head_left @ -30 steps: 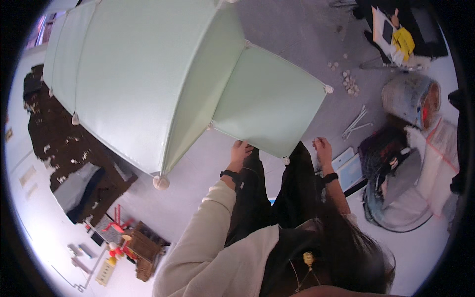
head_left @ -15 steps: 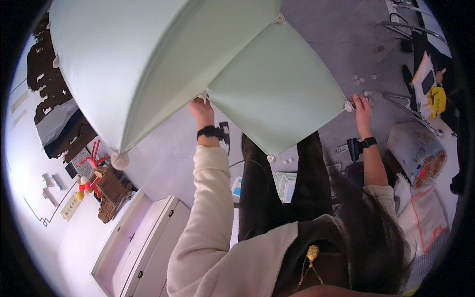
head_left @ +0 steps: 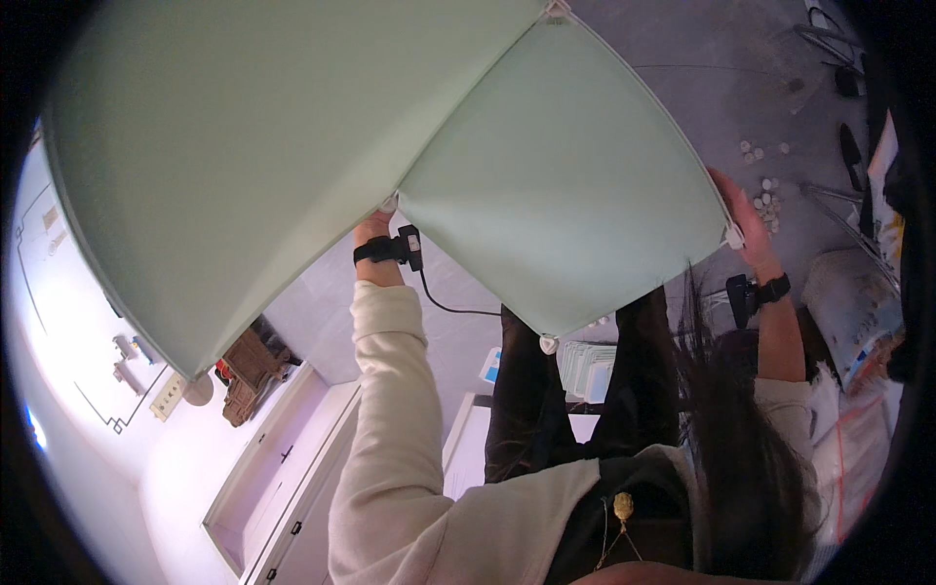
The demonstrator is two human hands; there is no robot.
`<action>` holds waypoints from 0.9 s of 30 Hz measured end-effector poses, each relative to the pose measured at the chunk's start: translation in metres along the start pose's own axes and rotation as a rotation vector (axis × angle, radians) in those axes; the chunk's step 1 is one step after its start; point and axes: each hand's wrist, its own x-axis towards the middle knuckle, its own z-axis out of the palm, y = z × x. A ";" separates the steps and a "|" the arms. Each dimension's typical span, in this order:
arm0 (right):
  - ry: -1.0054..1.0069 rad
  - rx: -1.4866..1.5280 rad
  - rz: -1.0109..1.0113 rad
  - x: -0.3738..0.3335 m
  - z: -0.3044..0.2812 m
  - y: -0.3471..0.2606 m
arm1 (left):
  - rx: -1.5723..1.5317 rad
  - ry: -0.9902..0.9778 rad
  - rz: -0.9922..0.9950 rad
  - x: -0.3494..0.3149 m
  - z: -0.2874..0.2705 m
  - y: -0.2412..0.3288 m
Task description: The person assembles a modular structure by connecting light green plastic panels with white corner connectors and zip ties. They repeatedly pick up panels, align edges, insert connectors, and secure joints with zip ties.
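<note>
lifting the pale green panel cube

my left hand (head_left: 375,226) and right hand (head_left: 743,216) grip closed on the panel (head_left: 556,195) corners; light, stiff, awkwardly wide.

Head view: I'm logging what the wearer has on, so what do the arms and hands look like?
Both hands are bare. The left hand has a black wrist strap carrying a small black box with a black cable trailing off it, above a cream long sleeve. The right hand has a similar black strap; its cream sleeve is pushed up.
</note>
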 end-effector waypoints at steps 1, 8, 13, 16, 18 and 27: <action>-0.010 -0.020 0.000 0.002 0.001 -0.001 | 0.007 0.005 -0.007 -0.002 -0.002 0.000; 0.090 -0.157 0.122 0.009 0.011 -0.014 | 0.049 0.021 -0.053 -0.006 -0.004 0.007; 0.183 0.038 0.070 0.008 0.010 -0.005 | 0.069 0.040 -0.076 -0.009 -0.005 0.009; 0.205 0.105 0.060 0.006 0.006 -0.001 | 0.078 0.053 -0.084 -0.012 -0.006 0.010; 0.228 0.138 0.080 0.005 0.003 0.000 | 0.089 0.064 -0.094 -0.015 -0.007 0.011; 0.185 -0.025 0.077 0.006 0.003 0.005 | 0.117 0.134 -0.123 -0.031 -0.016 0.017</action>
